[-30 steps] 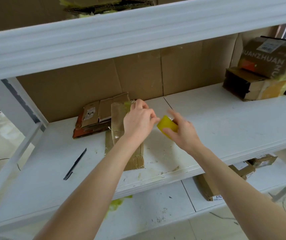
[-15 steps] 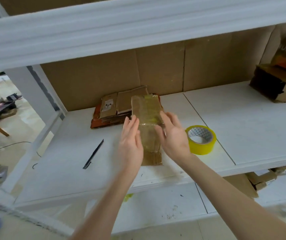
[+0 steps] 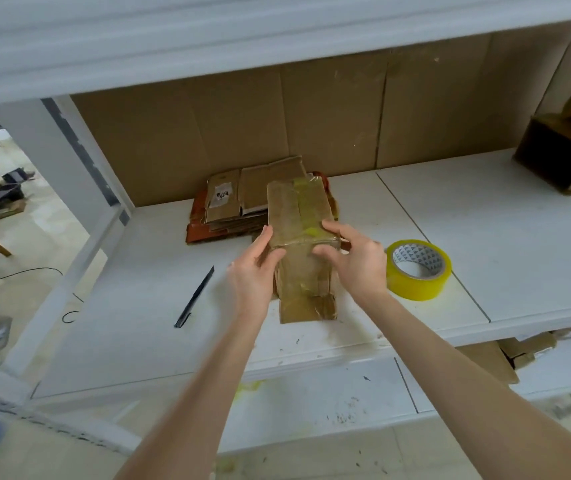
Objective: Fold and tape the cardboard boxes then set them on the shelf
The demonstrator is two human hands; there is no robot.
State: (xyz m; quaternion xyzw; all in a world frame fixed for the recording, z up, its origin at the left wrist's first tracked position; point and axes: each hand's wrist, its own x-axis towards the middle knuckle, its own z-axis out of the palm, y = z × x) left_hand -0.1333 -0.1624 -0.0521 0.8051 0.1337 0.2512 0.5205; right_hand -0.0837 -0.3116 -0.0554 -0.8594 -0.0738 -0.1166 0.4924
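A taped brown cardboard box (image 3: 297,213) lies on the white shelf (image 3: 484,237), its near flaps reaching toward me. My left hand (image 3: 254,271) grips its left side, thumb on the front face. My right hand (image 3: 353,258) grips its right side, fingers over the top and thumb on the front. A roll of yellow tape (image 3: 417,268) lies flat on the shelf just right of my right hand. Behind the box sits a stack of flattened cardboard boxes (image 3: 239,199), one with a white label.
A black pen-like tool (image 3: 194,297) lies on the shelf to the left of my hands. Folded boxes (image 3: 561,150) stand at the far right of the shelf. More cardboard (image 3: 505,355) lies on the lower shelf. A white upright post (image 3: 55,209) stands on the left.
The tape roll went from my right hand onto the shelf. Both hands moved onto the box and now clasp its sides, and the box has risen at the near end.
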